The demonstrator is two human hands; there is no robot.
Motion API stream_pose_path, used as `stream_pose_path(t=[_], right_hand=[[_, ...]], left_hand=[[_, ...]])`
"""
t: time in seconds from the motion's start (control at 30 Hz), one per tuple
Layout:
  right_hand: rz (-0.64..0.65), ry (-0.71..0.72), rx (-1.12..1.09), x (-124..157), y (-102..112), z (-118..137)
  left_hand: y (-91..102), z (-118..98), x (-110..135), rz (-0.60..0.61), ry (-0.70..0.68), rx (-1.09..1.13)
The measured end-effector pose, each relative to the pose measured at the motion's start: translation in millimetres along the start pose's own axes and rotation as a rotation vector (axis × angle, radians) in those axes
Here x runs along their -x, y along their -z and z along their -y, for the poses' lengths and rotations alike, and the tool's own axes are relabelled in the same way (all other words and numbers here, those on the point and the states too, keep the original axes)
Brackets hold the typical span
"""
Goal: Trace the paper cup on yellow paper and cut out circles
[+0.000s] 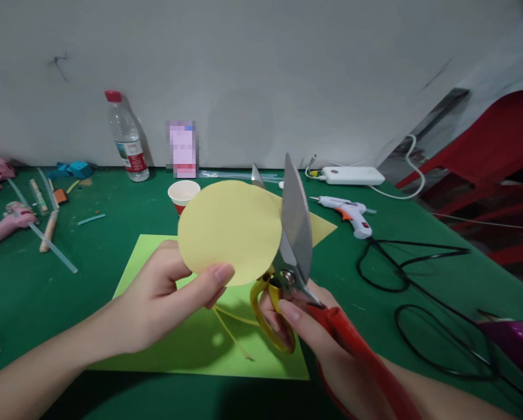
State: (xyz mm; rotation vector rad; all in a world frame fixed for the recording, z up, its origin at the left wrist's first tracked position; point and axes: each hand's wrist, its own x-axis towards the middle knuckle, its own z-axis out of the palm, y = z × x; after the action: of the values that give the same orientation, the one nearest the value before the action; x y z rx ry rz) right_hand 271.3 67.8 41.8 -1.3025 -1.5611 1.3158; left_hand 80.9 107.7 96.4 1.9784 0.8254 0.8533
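Yellow paper (230, 233): matte, plain, smooth rounded edge, pointed bit at 3 o'clock (past the blade). Held up off green surface (125, 216), mid-dial. Left hand (150, 312): grip clamped on its 7 o'clock edge. Right hand (329, 344): grip clamped on scissors (297, 233).

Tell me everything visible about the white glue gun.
The glue gun lies on its side on the green table, nozzle pointing left. Its white body looks plastic, with an orange trigger and a dark patch near the handle's base. A clear stick pokes from the back; a black cord runs from the handle. No hand touches it.
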Motion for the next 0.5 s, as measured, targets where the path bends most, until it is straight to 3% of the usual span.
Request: stream_pose_path(t=[0.5], right_hand=[[0.041,-0.029,0.003,0.7,1.4,-0.5]], left_hand=[[1.2,0.0,-1.4,-0.031,-0.086,-0.073]])
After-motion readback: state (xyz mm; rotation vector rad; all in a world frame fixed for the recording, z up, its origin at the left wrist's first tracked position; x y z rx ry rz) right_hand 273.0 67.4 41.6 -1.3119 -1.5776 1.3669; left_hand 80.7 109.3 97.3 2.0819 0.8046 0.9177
